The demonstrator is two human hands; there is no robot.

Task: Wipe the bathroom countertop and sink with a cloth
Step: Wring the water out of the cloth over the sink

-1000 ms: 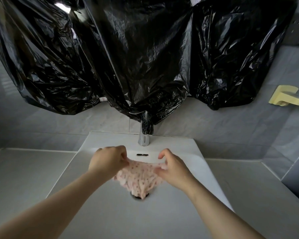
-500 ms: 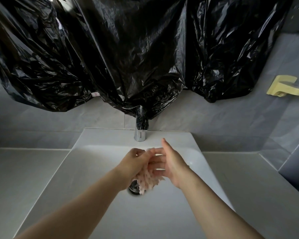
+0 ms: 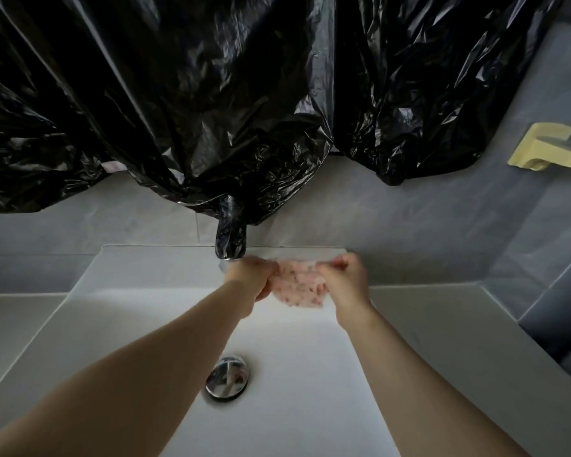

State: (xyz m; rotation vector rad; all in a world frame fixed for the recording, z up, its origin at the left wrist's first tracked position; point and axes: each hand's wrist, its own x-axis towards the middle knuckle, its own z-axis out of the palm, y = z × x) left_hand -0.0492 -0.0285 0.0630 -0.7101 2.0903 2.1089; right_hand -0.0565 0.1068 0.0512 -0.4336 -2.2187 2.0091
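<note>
A left hand (image 3: 251, 279) and right hand (image 3: 347, 279), each grip pinched on the pink cloth (image 3: 299, 285), stretched it just right of the faucet (image 3: 230, 237). Spreading seemed under way; wiping called for pressing it flat onto the sink (image 3: 129, 291) below the faucet.

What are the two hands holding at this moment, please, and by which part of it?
Both hold the pink spotted cloth: the left hand grips its left edge and the right hand grips its right edge, with the cloth spread between them.

Black plastic sheeting (image 3: 211, 94) above, yellow wall hook (image 3: 548, 150) at right
</note>
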